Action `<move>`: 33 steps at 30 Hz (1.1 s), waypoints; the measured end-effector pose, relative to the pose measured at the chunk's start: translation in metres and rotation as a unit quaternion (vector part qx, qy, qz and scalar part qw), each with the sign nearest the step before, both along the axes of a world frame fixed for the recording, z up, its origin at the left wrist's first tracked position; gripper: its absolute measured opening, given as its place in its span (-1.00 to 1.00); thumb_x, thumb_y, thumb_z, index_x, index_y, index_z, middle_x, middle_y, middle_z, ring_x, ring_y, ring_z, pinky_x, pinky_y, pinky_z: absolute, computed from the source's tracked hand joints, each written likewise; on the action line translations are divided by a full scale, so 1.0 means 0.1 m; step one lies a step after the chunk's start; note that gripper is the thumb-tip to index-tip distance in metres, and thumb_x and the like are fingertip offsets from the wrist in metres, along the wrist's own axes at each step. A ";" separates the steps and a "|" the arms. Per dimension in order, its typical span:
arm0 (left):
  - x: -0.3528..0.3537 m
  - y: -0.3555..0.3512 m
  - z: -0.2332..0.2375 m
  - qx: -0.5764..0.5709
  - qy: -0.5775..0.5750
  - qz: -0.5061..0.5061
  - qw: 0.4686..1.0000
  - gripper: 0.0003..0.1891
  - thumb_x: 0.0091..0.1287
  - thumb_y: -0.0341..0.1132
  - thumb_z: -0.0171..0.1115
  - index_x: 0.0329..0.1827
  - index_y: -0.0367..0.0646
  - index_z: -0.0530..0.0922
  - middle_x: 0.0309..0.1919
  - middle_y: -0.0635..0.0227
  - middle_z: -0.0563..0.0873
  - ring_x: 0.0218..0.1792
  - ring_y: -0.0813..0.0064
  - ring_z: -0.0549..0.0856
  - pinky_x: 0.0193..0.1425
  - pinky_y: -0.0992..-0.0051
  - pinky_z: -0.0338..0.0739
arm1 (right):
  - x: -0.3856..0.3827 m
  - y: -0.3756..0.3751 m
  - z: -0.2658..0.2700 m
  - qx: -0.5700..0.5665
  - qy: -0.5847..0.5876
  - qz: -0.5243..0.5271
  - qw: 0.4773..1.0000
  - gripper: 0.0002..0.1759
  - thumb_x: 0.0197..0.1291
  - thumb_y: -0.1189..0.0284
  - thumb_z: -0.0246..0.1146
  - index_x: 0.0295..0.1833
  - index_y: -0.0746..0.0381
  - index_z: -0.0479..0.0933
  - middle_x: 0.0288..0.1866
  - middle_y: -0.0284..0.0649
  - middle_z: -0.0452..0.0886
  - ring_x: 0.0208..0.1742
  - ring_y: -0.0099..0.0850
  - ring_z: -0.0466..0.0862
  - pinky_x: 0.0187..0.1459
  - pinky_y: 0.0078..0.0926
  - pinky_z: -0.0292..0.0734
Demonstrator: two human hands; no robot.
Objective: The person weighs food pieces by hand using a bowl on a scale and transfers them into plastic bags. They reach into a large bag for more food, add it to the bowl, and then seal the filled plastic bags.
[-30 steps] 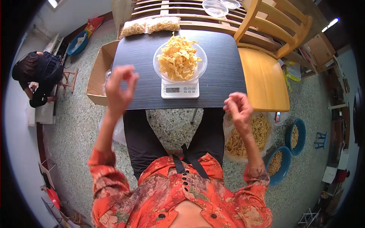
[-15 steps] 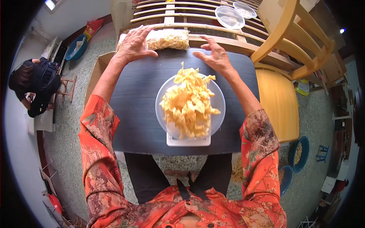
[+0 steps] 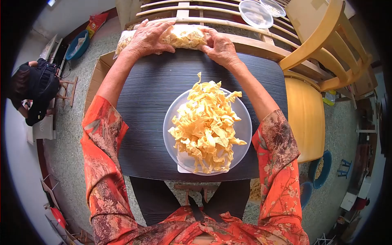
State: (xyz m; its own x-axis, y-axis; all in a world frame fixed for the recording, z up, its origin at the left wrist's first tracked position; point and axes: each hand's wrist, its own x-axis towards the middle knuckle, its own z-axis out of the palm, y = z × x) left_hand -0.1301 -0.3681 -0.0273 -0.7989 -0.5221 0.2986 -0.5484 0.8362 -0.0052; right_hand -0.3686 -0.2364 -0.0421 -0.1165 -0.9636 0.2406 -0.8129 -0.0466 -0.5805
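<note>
A clear plastic bag [image 3: 185, 37] packed with pale yellow dried strips lies along the far edge of the dark table [image 3: 143, 102]. My left hand [image 3: 152, 39] is wrapped over its left half, thumb along the near side. At the bag's right end, my right hand [image 3: 222, 50] grips it between thumb and fingers. Nearer to me, a translucent bowl [image 3: 243, 134] holds a loose heap of yellow dried strips [image 3: 206, 126], some reaching past its rim. The bowl rests on a white kitchen scale [image 3: 181, 169], mostly hidden beneath it.
A slatted wooden bench [image 3: 228, 20] behind the table bears two clear plastic bowls [image 3: 256, 14]. To the right stands a wooden chair [image 3: 304, 118], with blue basins [image 3: 320, 168] on the floor. A cardboard box [image 3: 98, 79] adjoins the table's left side. A person [image 3: 38, 87] sits far left.
My right hand has moved in from the right and closed on the bag's end. My left hand has settled further around the bag. The view has shifted slightly.
</note>
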 end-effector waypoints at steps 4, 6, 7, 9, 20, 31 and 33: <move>-0.03 -0.02 -0.07 -0.004 0.004 0.007 1.000 0.01 0.00 0.26 0.51 0.54 0.13 0.33 0.42 0.28 0.53 0.47 0.24 0.45 0.61 -0.08 0.05 | 0.01 -0.03 -0.07 -0.035 0.014 -0.011 0.999 -0.35 0.09 0.28 0.47 0.34 0.05 0.50 -0.23 -0.17 0.78 -0.16 -0.20 0.79 -0.06 -0.24 0.65; -0.03 -0.02 -0.09 -0.009 0.009 0.001 1.000 -0.01 0.00 0.27 0.51 0.53 0.12 0.36 0.41 0.27 0.54 0.45 0.22 0.47 0.60 -0.07 0.07 | 0.02 -0.02 -0.08 -0.054 0.003 -0.010 0.998 -0.37 0.10 0.29 0.46 0.31 0.10 0.50 -0.24 -0.14 0.77 -0.14 -0.15 0.78 -0.05 -0.23 0.65; -0.03 -0.02 -0.10 -0.008 0.010 0.002 1.000 -0.01 0.00 0.27 0.51 0.53 0.12 0.36 0.41 0.27 0.54 0.45 0.22 0.47 0.60 -0.07 0.07 | 0.02 -0.03 -0.09 -0.054 0.004 -0.010 0.998 -0.37 0.10 0.29 0.46 0.31 0.10 0.50 -0.24 -0.14 0.77 -0.14 -0.15 0.78 -0.05 -0.23 0.65; -0.03 -0.03 -0.09 0.008 -0.001 0.000 1.000 -0.01 0.04 0.36 0.45 0.52 0.12 0.35 0.43 0.25 0.50 0.48 0.19 0.43 0.58 -0.14 0.09 | 0.05 -0.03 -0.11 -0.062 0.028 -0.023 0.997 -0.37 0.09 0.26 0.46 0.30 0.14 0.50 -0.25 -0.11 0.77 -0.14 -0.13 0.78 -0.04 -0.21 0.64; 0.84 -0.39 0.09 0.127 0.070 0.059 0.988 0.35 -0.39 0.06 0.75 0.63 0.27 0.17 0.55 0.14 0.31 0.58 0.07 0.23 0.67 0.07 0.09 | 0.04 0.04 -0.05 -0.020 0.014 0.001 1.000 -0.14 0.02 0.23 0.53 0.43 0.17 0.35 -0.28 -0.11 0.74 -0.16 -0.13 0.77 -0.05 -0.20 0.62; 0.77 -0.32 -0.12 0.212 0.130 0.072 0.966 0.05 -0.20 -0.24 0.69 0.51 0.00 0.39 0.42 0.11 0.47 0.44 0.12 0.42 0.60 0.28 0.26 | 0.06 0.02 -0.11 -0.030 0.015 -0.006 0.999 -0.25 0.12 0.40 0.49 0.43 0.17 0.38 -0.36 -0.21 0.71 -0.28 -0.33 0.73 -0.11 -0.35 0.60; 0.76 -0.27 -0.10 0.220 0.135 0.084 0.962 0.01 -0.19 -0.24 0.69 0.48 0.02 0.43 0.41 0.13 0.48 0.44 0.12 0.43 0.59 0.26 0.28 | 0.07 0.01 -0.12 -0.030 0.001 -0.009 1.000 -0.26 0.11 0.36 0.49 0.41 0.15 0.39 -0.27 -0.12 0.73 -0.18 -0.20 0.75 -0.05 -0.27 0.61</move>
State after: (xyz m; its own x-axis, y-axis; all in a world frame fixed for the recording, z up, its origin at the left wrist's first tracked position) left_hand -0.0541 -0.3951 -0.0372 -0.6163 -0.7609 0.2029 -0.6083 0.6236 0.4910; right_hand -0.3615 -0.2357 -0.0543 -0.1327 -0.9451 0.2986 -0.8151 -0.0673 -0.5754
